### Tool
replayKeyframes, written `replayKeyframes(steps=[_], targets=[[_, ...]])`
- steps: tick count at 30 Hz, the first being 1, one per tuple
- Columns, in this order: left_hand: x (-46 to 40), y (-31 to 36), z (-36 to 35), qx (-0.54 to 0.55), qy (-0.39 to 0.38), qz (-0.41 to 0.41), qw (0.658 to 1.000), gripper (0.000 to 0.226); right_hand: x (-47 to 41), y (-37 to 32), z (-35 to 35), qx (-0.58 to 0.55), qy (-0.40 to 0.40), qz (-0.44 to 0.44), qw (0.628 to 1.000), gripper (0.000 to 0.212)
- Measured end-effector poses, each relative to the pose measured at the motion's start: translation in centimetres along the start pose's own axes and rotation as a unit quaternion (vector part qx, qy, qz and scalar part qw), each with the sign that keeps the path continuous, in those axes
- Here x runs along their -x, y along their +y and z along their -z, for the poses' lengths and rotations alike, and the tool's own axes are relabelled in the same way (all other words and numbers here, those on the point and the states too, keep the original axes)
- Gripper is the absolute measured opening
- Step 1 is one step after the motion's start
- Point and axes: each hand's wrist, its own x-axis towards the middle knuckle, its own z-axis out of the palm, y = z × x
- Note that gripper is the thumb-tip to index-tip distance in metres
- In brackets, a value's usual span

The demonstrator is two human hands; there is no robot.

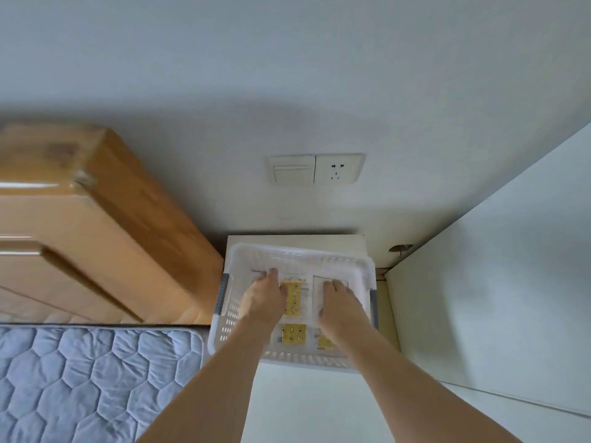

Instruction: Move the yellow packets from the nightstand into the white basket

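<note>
The white perforated basket point(299, 255) with grey handles stands on the white nightstand point(297, 239) against the wall. Several yellow packets lie flat on its bottom: one point(295, 297) in the middle, one point(293, 334) nearer me, one point(326, 341) partly under my right wrist. My left hand point(263, 298) reaches into the basket's left half, fingers down on a packet there. My right hand point(339, 306) lies in the right half on a pale packet point(319, 289). Whether either hand grips a packet is hidden by the backs of the hands.
A wooden headboard point(105, 219) rises at the left beside the nightstand. A blue quilted mattress point(89, 382) fills the lower left. A white panel point(495, 298) stands close at the right. A switch and socket point(316, 169) sit on the wall above.
</note>
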Motion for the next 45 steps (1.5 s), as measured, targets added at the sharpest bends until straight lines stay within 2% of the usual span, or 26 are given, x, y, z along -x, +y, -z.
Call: replayKeyframes(steps=[4, 9, 13, 16, 21, 26, 31, 36, 39, 45], targets=[[7.3, 1.2, 6.1, -0.034, 0.084, -0.049, 0.995, 0.042, 5.1, -3.5, 6.1, -0.011, 0.05, 0.057, 0.997, 0.046], [15.1, 0.6, 12.8, -0.052, 0.225, -0.039, 0.972, 0.047, 10.8, -9.3, 12.6, 0.005, 0.084, 0.173, 0.981, 0.037], [22.5, -1.6, 16.4, -0.059, 0.301, 0.017, 0.952, 0.047, 15.2, -14.3, 14.7, 0.056, 0.086, 0.257, 0.961, 0.029], [28.8, -4.5, 18.1, -0.06, 0.338, 0.074, 0.936, 0.049, 19.3, -18.2, 14.4, 0.067, 0.078, 0.315, 0.943, 0.032], [41.0, -10.9, 19.6, -0.049, 0.416, 0.191, 0.888, 0.05, 28.1, -25.4, 11.3, 0.11, 0.023, 0.435, 0.893, 0.04], [56.7, -16.9, 18.0, -0.034, 0.463, 0.337, 0.819, 0.052, 40.2, -32.3, 4.6, 0.162, -0.019, 0.552, 0.818, 0.047], [76.0, -20.5, 12.0, -0.012, 0.499, 0.461, 0.733, 0.052, 56.3, -35.7, -4.7, 0.204, -0.067, 0.659, 0.721, 0.055], [96.9, -20.6, 3.4, -0.002, 0.518, 0.575, 0.633, 0.053, 75.4, -33.7, -14.7, 0.21, -0.119, 0.749, 0.617, 0.055], [108.5, -19.6, -1.5, -0.002, 0.514, 0.627, 0.586, 0.052, 86.3, -31.5, -19.6, 0.199, -0.147, 0.791, 0.559, 0.054], [126.7, -15.1, -11.3, 0.005, 0.512, 0.71, 0.483, 0.051, 104.8, -26.1, -27.6, 0.19, -0.195, 0.849, 0.452, 0.047]])
